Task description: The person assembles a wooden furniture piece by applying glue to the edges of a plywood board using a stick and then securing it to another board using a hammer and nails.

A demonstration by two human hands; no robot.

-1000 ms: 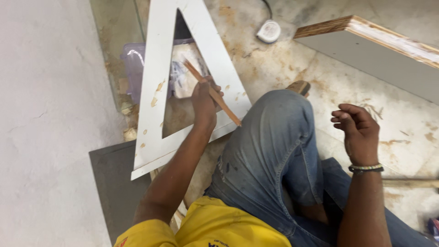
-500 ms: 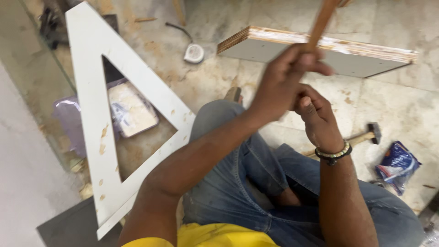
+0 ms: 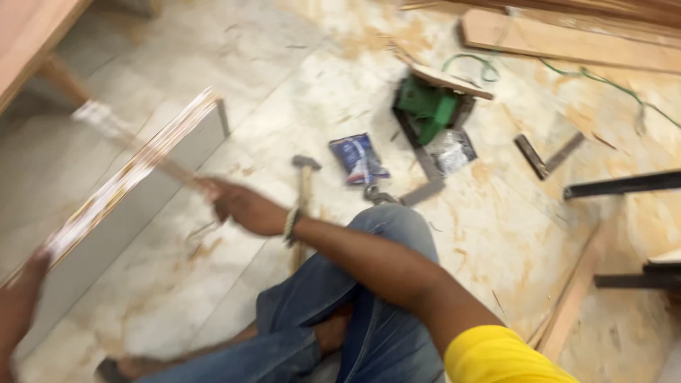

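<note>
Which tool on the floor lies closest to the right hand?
The hammer, just beyond the right hand's wrist; the green tool and metal square lie farther off.

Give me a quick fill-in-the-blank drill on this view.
1. The right hand, gripping a thin stick, wears a ____ on its wrist.
2. The hammer lies beside a ____ packet.
3. The left hand touches the end of a ____-faced board.

Missing words: bracelet; blue; grey.

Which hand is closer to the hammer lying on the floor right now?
Right. The right hand is just left of the hammer, its wrist almost over the handle, gripping a blurred stick. The left hand is far off at the frame's left edge, by the plywood board.
</note>
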